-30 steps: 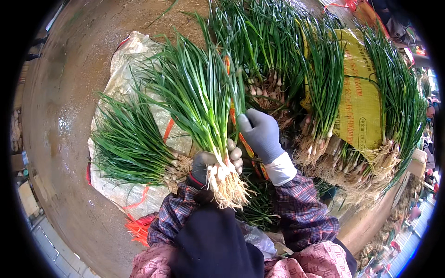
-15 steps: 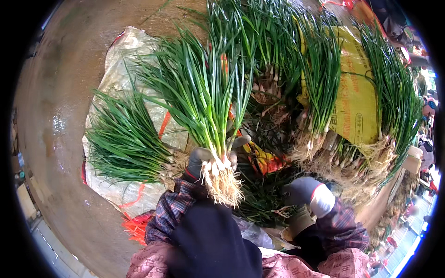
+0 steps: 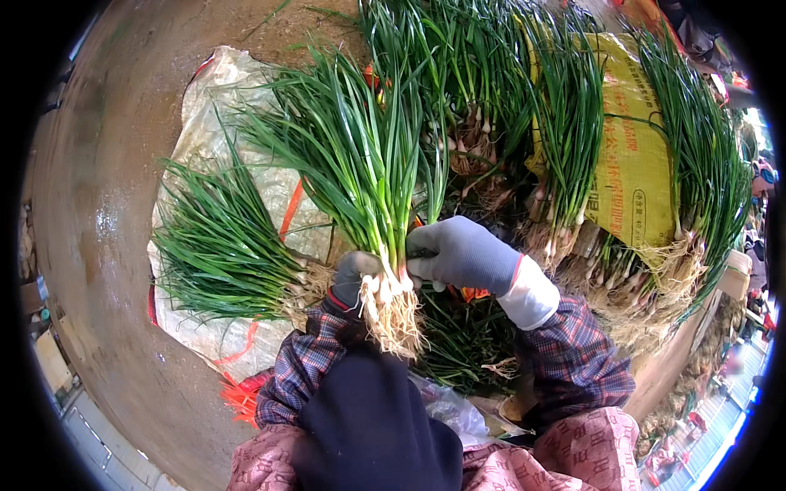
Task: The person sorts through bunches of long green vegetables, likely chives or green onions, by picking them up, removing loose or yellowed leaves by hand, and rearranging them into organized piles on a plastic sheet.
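Observation:
A bunch of green garlic [image 3: 381,217], leaves fanned up and away, is held upright in front of me, its pale bulbs and stringy roots hanging down. My left hand [image 3: 354,277], in a grey glove, is closed around the stems just above the bulbs. From the right, my right hand [image 3: 463,255], gloved in grey with a white cuff, pinches the stalks at the same height; its fingertips are partly hidden behind them. To the left, another bunch of green garlic [image 3: 233,250] lies on a whitish woven sack [image 3: 237,90].
More green garlic [image 3: 565,139] is heaped at the far middle and right, around a yellow printed sack [image 3: 626,188]. Loose dark leaves [image 3: 467,331] lie below my right hand. Orange-red strips [image 3: 239,401] sit at the lower left, near the wet brown floor [image 3: 106,270].
My right hand has come up and left from beside my lap to the held green garlic and now grips its stalks. The left hand keeps its hold, and the bunch has barely moved.

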The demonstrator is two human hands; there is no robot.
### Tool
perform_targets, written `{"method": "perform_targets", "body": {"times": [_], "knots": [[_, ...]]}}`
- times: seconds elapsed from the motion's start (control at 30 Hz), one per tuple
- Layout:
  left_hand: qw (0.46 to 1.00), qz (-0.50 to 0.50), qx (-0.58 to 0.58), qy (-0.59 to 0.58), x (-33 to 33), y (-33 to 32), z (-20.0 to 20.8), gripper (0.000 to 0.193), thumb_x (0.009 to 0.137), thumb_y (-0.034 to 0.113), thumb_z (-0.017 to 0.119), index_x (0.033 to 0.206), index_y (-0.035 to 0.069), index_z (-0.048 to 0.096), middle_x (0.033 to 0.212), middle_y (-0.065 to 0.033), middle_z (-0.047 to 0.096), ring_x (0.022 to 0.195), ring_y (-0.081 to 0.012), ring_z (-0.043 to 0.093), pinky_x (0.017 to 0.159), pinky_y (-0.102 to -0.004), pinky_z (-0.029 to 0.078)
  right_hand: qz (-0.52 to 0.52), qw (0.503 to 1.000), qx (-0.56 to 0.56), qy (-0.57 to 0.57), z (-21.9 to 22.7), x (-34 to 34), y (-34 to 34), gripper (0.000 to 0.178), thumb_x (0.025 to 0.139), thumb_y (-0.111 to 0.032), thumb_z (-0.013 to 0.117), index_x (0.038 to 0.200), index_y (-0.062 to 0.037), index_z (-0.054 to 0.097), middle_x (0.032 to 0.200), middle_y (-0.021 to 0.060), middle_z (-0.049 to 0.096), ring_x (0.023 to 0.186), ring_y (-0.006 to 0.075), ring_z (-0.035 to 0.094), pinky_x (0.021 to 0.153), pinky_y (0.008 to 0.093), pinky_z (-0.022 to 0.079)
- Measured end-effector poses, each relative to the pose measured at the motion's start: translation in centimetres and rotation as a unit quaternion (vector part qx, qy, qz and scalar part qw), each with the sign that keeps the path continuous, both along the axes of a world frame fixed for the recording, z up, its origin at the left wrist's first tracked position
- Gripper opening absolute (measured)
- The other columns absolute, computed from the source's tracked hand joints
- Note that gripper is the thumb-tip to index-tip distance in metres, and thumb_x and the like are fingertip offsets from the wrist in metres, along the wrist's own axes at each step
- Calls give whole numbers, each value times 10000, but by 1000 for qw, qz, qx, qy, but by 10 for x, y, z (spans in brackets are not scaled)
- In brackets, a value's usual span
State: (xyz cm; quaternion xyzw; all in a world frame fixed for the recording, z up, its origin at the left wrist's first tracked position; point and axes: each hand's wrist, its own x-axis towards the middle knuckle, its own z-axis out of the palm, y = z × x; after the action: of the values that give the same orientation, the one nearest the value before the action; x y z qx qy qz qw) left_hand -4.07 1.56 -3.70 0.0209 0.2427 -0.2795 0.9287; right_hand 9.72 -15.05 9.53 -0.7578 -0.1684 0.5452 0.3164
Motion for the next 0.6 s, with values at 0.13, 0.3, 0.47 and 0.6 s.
{"method": "perform_targets", "body": {"times": [0.13,0.3,0.47,0.6], "knots": [[997,23,59,-52,1,-2,-8,442,744,158,605,1050,-161,605,891,-259,657,610,-176,611,480,-176,498,73,889,120,-435,-23,-33,-11,149,773,-218,745,826,-96,678,640,96,620,547,261,619,528,326,507],[993,24,-35,-112,-3,-1,-26,557,763,143,611,1247,-117,516,1086,-307,601,748,-189,632,539,-199,540,-393,837,255,282,-17,-35,-30,139,910,-150,608,804,-59,614,550,-55,473,399,27,374,351,186,264],[988,75,-35,-128,18,-23,35,807,777,218,583,1514,46,302,1301,-202,597,860,-256,631,741,-383,513,-393,701,562,199,-20,-39,-103,271,991,-242,459,857,-47,592,424,-57,419,296,55,396,288,208,313],[982,38,-109,-149,17,-17,21,815,775,124,613,1510,28,276,1476,-258,410,1333,-439,441,1107,-586,373,-39,996,-52,61,-5,-74,-131,400,866,-154,565,1261,-94,594,784,109,666,718,224,674,647,327,528]]}}
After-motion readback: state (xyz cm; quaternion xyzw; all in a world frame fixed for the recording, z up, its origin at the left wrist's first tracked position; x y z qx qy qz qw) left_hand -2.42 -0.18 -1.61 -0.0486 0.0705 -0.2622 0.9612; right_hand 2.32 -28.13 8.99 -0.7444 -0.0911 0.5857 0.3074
